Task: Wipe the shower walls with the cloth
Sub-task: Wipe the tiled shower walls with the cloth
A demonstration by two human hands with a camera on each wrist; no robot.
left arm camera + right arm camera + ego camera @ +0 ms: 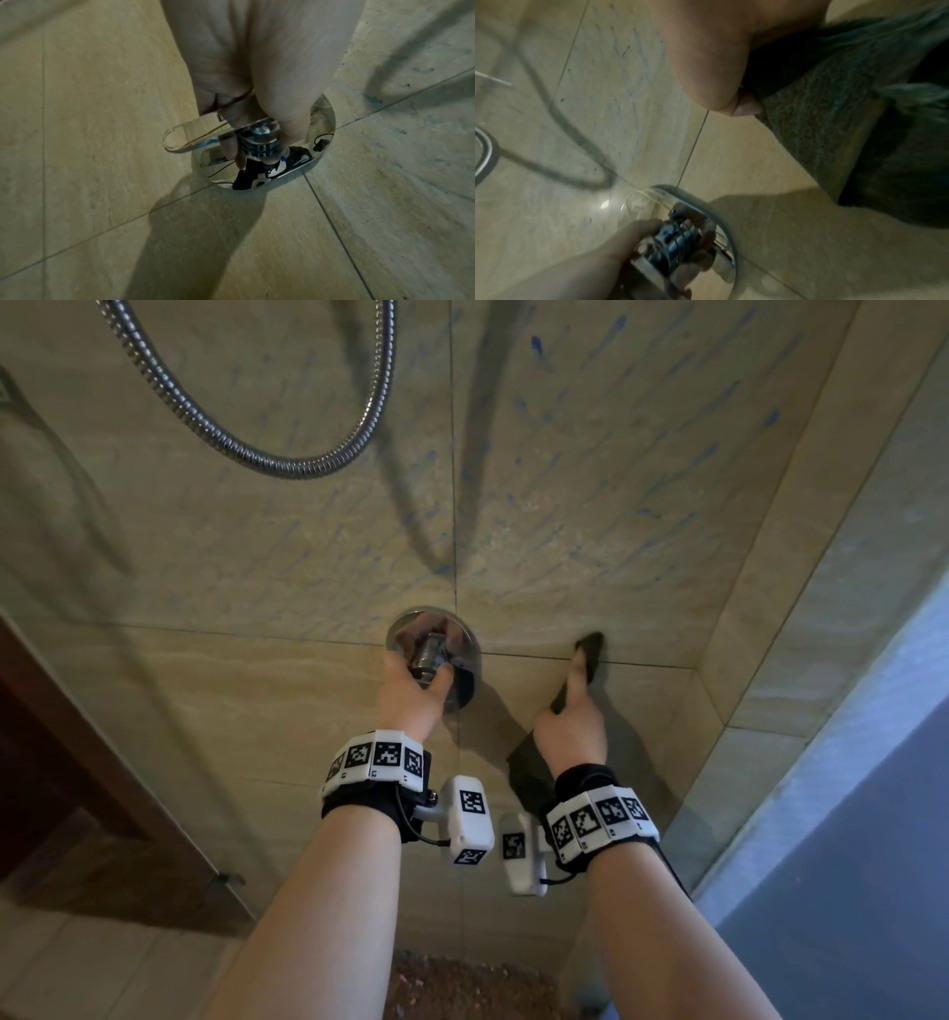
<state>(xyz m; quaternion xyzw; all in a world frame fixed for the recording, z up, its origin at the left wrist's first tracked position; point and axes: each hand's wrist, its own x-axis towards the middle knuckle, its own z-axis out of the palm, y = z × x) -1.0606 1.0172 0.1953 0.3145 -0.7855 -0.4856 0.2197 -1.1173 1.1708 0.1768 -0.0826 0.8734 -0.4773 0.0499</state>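
Far left: a glass panel edge (128, 762) and dark wood beyond it are seen in the head view. Above, a metal shower hose (246, 449) is looped across the beige tiled wall (257, 690); its shadow is cast on the tiles. Faint blue streaks are visible on the upper tiles, right of the vertical grout line.

Centre: a round chrome valve plate (464, 680) is mounted where the grout lines cross. The chrome knob (429, 654) on it is gripped by the left hand (411, 695), with the fingers curled round it and the thumb on its right side. In the left wrist view a flat chrome lever (180, 138) is seen sticking out from the knob, past the fingers (228, 148). The wrist rig is mirrored in the plate.

Right of the plate: the dark cloth (590, 649) is pressed flat on the wall by the right hand (572, 731). The cloth is pinned under extended fingers, with the thumb laid along its near edge; the rest of it is draped below the palm toward the wrist. In the right wrist view the thumb (713, 81) is seen bearing on the grey-green cloth (821, 121). The remaining fingers are hidden behind the cloth.

Far right: a wall corner and a blue-lit surface (847, 865).
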